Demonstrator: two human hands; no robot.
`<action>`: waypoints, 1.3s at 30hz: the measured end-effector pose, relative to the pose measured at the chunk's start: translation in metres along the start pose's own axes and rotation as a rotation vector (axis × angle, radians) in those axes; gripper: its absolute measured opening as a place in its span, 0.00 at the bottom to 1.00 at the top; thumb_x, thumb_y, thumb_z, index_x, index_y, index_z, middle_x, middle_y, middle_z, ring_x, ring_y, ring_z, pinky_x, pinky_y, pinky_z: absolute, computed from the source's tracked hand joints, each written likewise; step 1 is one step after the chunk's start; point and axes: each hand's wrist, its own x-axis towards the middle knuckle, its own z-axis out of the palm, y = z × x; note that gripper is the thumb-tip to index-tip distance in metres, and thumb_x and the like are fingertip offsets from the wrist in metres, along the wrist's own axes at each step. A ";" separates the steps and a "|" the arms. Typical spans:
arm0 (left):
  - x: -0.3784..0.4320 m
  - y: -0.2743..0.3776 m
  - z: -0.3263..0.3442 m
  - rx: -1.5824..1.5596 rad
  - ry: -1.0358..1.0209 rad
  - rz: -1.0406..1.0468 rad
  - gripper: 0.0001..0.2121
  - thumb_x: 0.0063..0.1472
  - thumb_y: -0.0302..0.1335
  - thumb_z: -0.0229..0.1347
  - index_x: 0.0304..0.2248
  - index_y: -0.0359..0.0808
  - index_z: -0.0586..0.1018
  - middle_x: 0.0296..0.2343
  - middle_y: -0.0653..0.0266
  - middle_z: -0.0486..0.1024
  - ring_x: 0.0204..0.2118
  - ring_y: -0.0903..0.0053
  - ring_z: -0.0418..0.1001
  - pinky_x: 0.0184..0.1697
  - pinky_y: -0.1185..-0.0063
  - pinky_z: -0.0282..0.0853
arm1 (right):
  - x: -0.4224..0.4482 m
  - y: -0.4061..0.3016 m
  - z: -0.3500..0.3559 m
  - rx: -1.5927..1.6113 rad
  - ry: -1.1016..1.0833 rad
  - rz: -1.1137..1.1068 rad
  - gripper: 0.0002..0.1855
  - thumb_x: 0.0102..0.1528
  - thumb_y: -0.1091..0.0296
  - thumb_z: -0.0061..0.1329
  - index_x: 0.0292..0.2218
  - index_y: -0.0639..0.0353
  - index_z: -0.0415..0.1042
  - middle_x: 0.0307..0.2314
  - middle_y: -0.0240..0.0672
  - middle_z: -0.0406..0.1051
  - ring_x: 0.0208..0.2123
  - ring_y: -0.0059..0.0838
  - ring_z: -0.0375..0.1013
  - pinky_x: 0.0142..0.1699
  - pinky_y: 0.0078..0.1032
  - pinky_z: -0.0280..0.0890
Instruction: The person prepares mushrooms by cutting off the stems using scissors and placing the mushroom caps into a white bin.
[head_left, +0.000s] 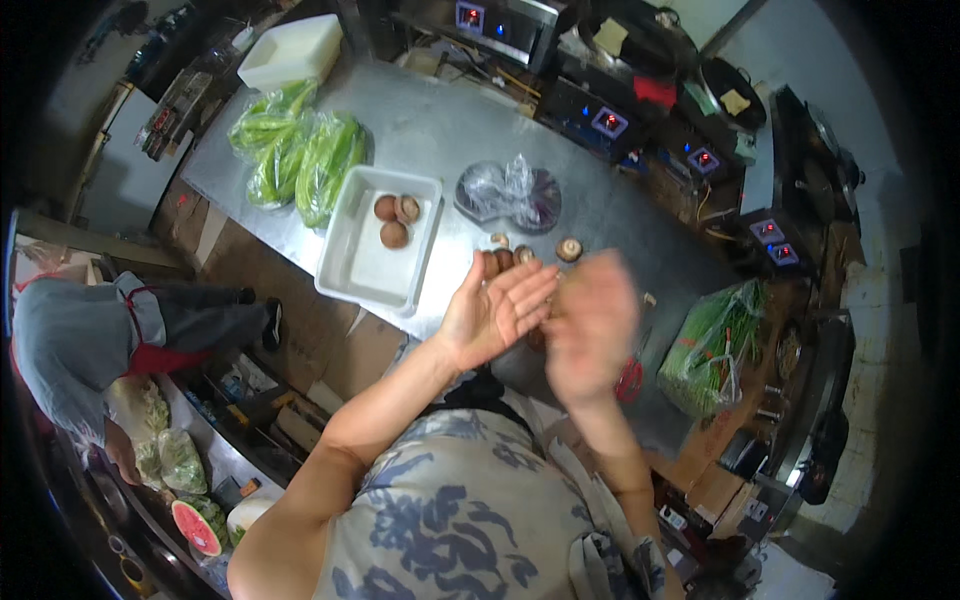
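My left hand (497, 309) is held palm up above the steel table (420, 105), fingers apart, with nothing lying in it. Beside its fingertips my right hand (592, 330) is blurred by motion, and what it may hold cannot be made out. Just beyond the hands sit several brown mushrooms (504, 259), partly hidden by my left fingers. One more mushroom (569, 249) rests stem side up to their right. A mushroom stem piece (499, 240) lies near them. To the left, a white plastic tub (375, 274) contains 3 mushrooms (394, 234). Red-handled scissors (630, 379) lie right of my right wrist.
Bagged green vegetables (330, 165) and a white bin (292, 52) occupy the table's far left. A wrapped dark purple vegetable (536, 199) sits beyond the mushrooms. Bagged green stalks (712, 349) stand at right. Cooktops (592, 116) line the back. Another person (82, 337) bends at left.
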 end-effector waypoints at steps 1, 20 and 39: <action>0.002 0.002 -0.002 0.021 0.004 0.046 0.41 0.60 0.60 0.33 0.59 0.31 0.52 0.59 0.53 0.52 0.62 0.65 0.50 0.63 0.70 0.47 | 0.003 -0.007 -0.008 0.062 -0.031 0.129 0.22 0.53 0.72 0.44 0.49 0.69 0.62 0.52 0.50 0.59 0.53 0.44 0.61 0.59 0.39 0.54; -0.009 -0.027 -0.009 0.303 0.209 0.105 0.23 0.65 0.30 0.48 0.57 0.37 0.59 0.47 0.64 0.67 0.48 0.77 0.69 0.48 0.78 0.69 | -0.042 0.018 0.059 0.099 -0.030 0.368 0.16 0.55 0.69 0.45 0.43 0.68 0.69 0.41 0.47 0.66 0.41 0.45 0.68 0.46 0.35 0.62; -0.025 0.181 -0.167 0.875 0.886 0.613 0.21 0.66 0.28 0.45 0.56 0.32 0.60 0.50 0.55 0.64 0.49 0.69 0.67 0.46 0.71 0.72 | -0.122 0.247 0.141 -0.431 -0.455 1.122 0.33 0.45 0.61 0.59 0.52 0.57 0.64 0.43 0.49 0.67 0.47 0.48 0.65 0.52 0.41 0.60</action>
